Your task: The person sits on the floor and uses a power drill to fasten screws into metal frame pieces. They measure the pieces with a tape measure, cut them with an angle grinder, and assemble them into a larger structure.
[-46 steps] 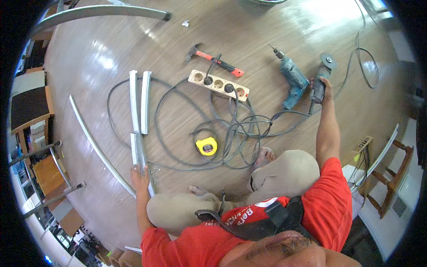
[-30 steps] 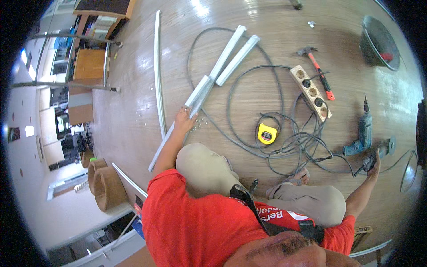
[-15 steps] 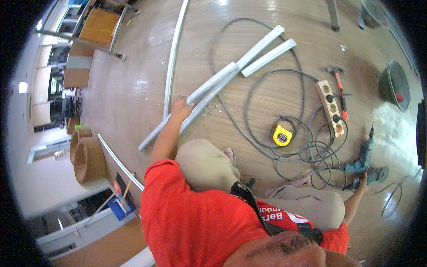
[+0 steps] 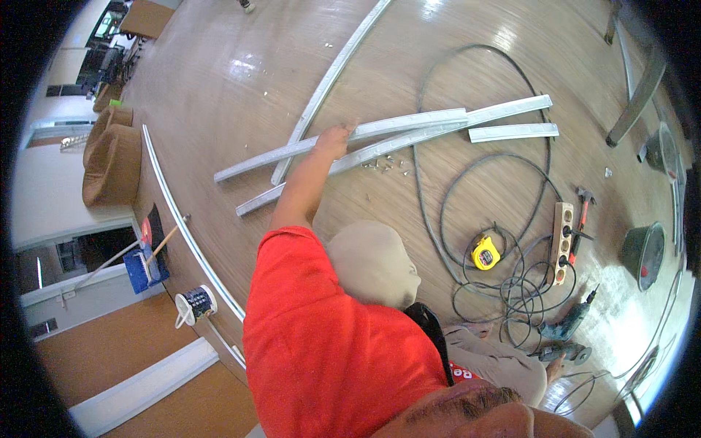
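My left hand point(image 4: 334, 141) is closed on a long silvery metal channel point(image 4: 409, 120) lying on the floor. Its far right end rests against a second metal channel point(image 4: 376, 152), which runs along its near side. A short metal channel point(image 4: 513, 132) lies apart at the right, and a longer metal strip point(image 4: 328, 87) extends away beneath my hand. At the lower right, my right hand point(image 4: 556, 366), partly hidden by my knee, grips an angle grinder point(image 4: 569, 355) with a disc. Beside the grinder lies a teal power drill point(image 4: 569, 321).
A yellow tape measure point(image 4: 485, 252) lies among tangled black cables point(image 4: 504, 292). Near it are a power strip point(image 4: 562, 244), a hammer point(image 4: 581, 226) and a dark bucket point(image 4: 644, 255). Small metal bits point(image 4: 387, 165) lie scattered by the channels. A white tub point(image 4: 196, 305) stands at the left.
My view has turned left, so the channels now lie more crosswise and the tools sit lower. My left hand stays on the channel, my right hand at the grinder.
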{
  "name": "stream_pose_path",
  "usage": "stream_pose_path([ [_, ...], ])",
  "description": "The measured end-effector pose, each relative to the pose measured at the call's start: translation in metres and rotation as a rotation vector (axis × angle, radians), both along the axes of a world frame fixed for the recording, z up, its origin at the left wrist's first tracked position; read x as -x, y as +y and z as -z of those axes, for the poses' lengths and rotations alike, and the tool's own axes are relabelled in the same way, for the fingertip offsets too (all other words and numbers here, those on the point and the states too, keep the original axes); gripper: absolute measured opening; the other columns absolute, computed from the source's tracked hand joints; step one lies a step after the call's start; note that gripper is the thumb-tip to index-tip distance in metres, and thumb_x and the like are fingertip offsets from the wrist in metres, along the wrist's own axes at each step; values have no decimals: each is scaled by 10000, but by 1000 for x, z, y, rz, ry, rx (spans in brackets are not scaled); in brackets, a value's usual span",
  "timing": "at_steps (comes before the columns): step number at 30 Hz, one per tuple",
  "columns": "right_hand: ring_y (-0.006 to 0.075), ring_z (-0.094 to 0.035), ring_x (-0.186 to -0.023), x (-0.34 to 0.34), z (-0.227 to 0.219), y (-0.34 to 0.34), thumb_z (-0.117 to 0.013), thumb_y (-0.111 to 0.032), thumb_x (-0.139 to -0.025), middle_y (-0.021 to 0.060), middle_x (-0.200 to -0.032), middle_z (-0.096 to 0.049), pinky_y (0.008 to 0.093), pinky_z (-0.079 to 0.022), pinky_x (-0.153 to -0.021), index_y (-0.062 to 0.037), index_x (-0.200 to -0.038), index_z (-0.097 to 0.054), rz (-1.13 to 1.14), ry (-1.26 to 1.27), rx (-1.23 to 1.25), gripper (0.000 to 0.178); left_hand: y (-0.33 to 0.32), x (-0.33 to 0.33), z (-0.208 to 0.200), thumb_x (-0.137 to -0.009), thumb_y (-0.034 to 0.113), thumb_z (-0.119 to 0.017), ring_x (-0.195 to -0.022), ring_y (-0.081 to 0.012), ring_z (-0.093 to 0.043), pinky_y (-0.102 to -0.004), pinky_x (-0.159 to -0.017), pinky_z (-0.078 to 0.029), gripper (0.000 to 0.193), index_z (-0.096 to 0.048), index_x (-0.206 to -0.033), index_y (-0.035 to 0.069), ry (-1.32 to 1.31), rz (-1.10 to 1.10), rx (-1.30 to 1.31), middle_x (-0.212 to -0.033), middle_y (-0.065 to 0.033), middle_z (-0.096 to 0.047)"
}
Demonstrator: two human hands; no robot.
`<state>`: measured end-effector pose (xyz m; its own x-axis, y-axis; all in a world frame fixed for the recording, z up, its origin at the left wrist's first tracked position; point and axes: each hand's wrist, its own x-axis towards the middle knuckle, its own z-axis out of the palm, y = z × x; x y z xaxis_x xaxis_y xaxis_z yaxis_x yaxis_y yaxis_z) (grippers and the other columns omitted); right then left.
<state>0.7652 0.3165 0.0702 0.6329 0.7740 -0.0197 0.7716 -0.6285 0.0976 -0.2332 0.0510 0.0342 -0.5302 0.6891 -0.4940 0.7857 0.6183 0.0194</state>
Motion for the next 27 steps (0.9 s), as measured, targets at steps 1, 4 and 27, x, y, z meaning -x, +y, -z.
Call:
stream_pose_path([
  [1,242,-697,-1040,4,-10,4,-748,-616,-865,145,-1142,-745,379,-551,-882,67,-1325,-645,-7,-7,-29,829,-3,-2,-4,-878,-1,-577,-1270,-394,-580,-474,-1058,-496,873,-234,-1645,232,19,43,-97,-1378,-239,-578],
  [4,234,-700,-1039,21,-44,34,-747,-619,-866,146,-1133,-748,374,-554,-873,75,-1328,-638,-42,47,-170,841,-5,-3,-15,-910,-14,-527,-1315,-416,-548,-492,-1090,-476,830,-258,-1640,275,10,-20,-129,-1393,-255,-577],
  [27,156,-635,-876,406,-238,59,-683,-207,-1004,133,-1329,-666,305,-526,-786,-36,-1442,-569,-1098,643,13,483,-39,131,9,-1009,169,-565,-1218,-370,-621,-599,-1121,-411,767,-211,-1639,427,386,-206,-134,-1312,-185,-618],
])
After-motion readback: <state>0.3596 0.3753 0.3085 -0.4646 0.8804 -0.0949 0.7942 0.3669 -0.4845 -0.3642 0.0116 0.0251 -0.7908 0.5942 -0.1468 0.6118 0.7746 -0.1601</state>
